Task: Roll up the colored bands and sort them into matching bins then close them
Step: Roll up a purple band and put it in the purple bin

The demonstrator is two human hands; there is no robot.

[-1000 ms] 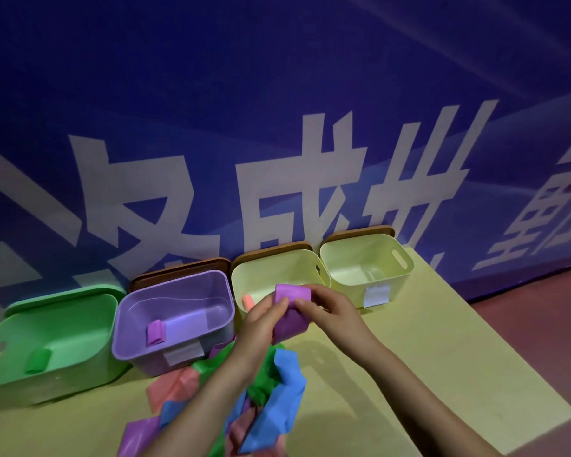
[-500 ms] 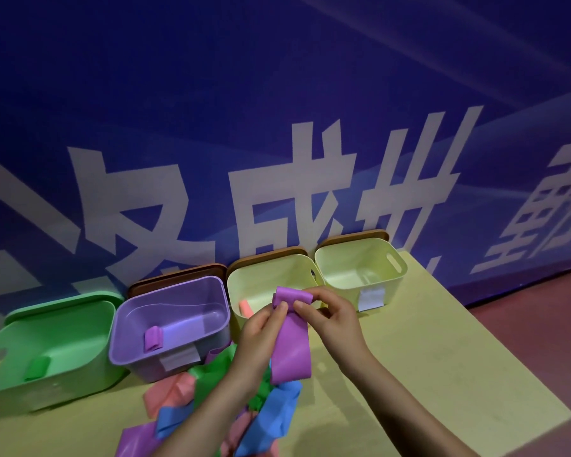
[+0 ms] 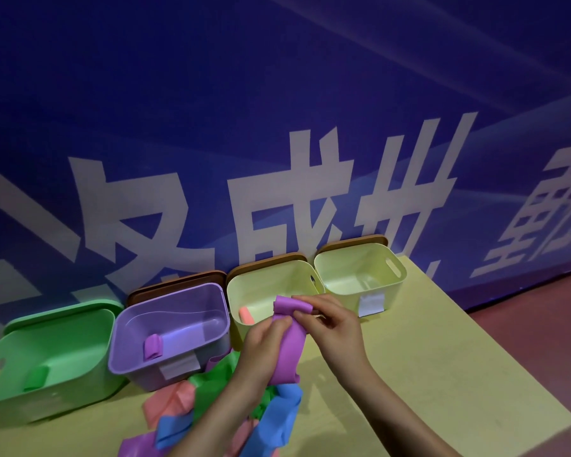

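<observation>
Dim, blue-tinted light; soft focus, with wide-angle bending at the edges.

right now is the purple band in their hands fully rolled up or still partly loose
Partly loose. The purple band has a small roll at its top, pinched by the right hand and left hand, while its tail hangs flat below.

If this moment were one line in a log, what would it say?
step: rolling purple band | left hand: holds strip | right hand: pinches rolled end | purple bin: open, one roll inside | loose bands: on table
</observation>
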